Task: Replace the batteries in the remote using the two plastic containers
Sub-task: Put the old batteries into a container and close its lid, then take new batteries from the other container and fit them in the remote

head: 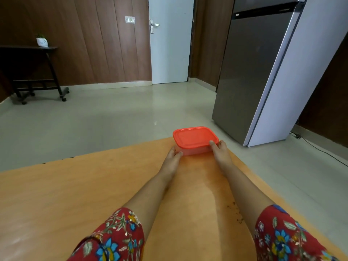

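Red-lidded plastic container [195,141] sits at the worktop [75,185] far edge, 1 o'clock, lid on. Left hand [174,157] and right hand [221,150] grip its near corners, fingers [213,145] pressing the rim. Bare worktop lies open toward 9 o'clock.

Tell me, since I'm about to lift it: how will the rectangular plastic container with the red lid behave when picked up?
The rectangular plastic container with the red lid looks low and wide, so it probably won't tip. Its thin translucent walls may flex slightly under the left hand and right hand gripping its sides. It is likely light, though its contents cannot be seen.
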Motion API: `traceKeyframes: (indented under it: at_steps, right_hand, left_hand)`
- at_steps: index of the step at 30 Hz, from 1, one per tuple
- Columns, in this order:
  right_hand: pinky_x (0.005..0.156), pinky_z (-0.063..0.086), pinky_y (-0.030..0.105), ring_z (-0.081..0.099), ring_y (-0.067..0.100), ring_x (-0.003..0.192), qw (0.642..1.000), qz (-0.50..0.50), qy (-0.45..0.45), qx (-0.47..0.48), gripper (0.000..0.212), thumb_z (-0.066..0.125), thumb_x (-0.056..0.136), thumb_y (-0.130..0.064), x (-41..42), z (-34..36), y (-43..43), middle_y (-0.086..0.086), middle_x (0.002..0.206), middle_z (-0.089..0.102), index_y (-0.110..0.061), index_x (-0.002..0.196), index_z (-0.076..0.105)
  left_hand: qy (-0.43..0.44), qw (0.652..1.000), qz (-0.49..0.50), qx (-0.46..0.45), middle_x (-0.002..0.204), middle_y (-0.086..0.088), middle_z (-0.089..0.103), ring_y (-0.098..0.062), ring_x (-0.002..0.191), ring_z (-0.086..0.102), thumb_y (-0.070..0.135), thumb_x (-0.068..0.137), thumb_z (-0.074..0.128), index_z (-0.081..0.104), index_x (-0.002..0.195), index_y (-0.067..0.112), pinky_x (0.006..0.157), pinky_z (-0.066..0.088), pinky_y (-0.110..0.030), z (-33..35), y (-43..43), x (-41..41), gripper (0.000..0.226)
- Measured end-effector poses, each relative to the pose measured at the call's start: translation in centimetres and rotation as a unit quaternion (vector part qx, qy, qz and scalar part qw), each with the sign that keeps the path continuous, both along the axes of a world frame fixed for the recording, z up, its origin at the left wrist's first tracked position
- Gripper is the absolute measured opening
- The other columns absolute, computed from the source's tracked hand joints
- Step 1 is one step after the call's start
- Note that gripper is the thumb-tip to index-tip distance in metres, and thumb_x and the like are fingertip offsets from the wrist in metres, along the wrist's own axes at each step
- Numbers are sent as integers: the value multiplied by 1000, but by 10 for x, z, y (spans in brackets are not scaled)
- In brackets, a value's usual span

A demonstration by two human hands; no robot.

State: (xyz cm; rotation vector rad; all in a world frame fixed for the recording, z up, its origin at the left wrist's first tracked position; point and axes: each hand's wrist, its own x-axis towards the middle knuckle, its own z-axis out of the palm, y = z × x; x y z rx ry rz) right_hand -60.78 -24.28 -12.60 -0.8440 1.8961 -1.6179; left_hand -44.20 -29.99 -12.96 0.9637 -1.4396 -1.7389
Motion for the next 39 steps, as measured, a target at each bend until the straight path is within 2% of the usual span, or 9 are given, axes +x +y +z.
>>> traceKeyframes:
  at_steps: [2, 4, 7, 11, 22, 29, 33, 36, 39]
  right_hand:
    - [98, 35, 28, 47, 18, 123, 1000, 3, -12, -6, 39, 50, 98, -22, 15, 6, 15, 8, 129, 52, -2, 130, 41]
    - [102, 34, 29, 47, 18, 125, 997, -34, -60, -27, 44, 49, 97, -14, 40, 12, 39, 12, 136, 51, 0, 137, 38]
    - [93, 45, 33, 63, 20, 98, 970, -32, -219, -99, 31, 41, 98, -9, 100, 28, 92, 9, 106, 66, -5, 127, 51]
    - [73, 47, 26, 61, 16, 77, 941, -3, -327, -87, 26, 39, 98, -15, 184, 54, 170, 3, 87, 65, -11, 111, 62]
    - [72, 48, 28, 60, 15, 76, 934, 95, -341, 55, 26, 43, 96, -18, 376, 64, 292, 0, 86, 66, -15, 106, 67]
    - [75, 50, 29, 62, 18, 83, 949, 174, -237, 114, 26, 42, 97, -20, 462, 68, 306, 4, 94, 68, -16, 104, 67]
    - [70, 47, 22, 62, 14, 82, 949, 287, -42, 120, 21, 48, 94, -19, 515, 61, 285, 0, 93, 69, -18, 104, 67]
    - [86, 49, 30, 63, 12, 98, 909, 368, 168, 104, 23, 54, 89, -24, 557, 44, 264, -6, 107, 69, -24, 110, 65]
    - [95, 41, 28, 54, 14, 116, 854, 417, 294, 101, 42, 50, 91, -28, 593, 37, 241, -6, 133, 56, -25, 133, 48]
  left_hand:
    - [-24, 999, 27, -5, 144, -10, 42, -21, 133, 41, 6, 96, 45, 32, 145, 7, 112, 32, -32, 9, 21, 18, 50]
    - [-33, 998, 50, -9, 127, -7, 55, -18, 111, 54, 3, 96, 43, 44, 136, 8, 91, 43, -27, 22, 49, 46, 41]
    - [-5, 997, 76, 17, 105, -2, 65, -13, 84, 59, 5, 98, 37, 54, 121, 14, 73, 42, -24, 55, 97, 102, 30]
    - [-15, 992, 118, 36, 94, 2, 68, -14, 80, 62, 10, 100, 37, 61, 108, 16, 73, 44, -25, 86, 160, 195, 25]
    - [-52, 972, 214, 85, 94, 3, 72, -13, 81, 67, 15, 99, 41, 66, 98, 21, 78, 46, -27, 96, 323, 417, 26]
    - [-32, 949, 291, 116, 94, 0, 72, -16, 82, 66, 13, 98, 41, 67, 99, 18, 76, 47, -28, 81, 359, 502, 26]
    - [-66, 938, 336, 60, 96, 2, 68, -15, 86, 63, 11, 98, 42, 63, 99, 21, 76, 43, -28, 78, 348, 550, 24]
    - [-103, 912, 398, 8, 96, 3, 64, -20, 95, 60, 8, 97, 45, 59, 101, 18, 81, 42, -32, 75, 327, 587, 18]
    - [-207, 866, 452, -58, 112, -3, 61, -25, 110, 56, 13, 90, 56, 57, 111, 16, 86, 41, -34, 65, 288, 628, 21]
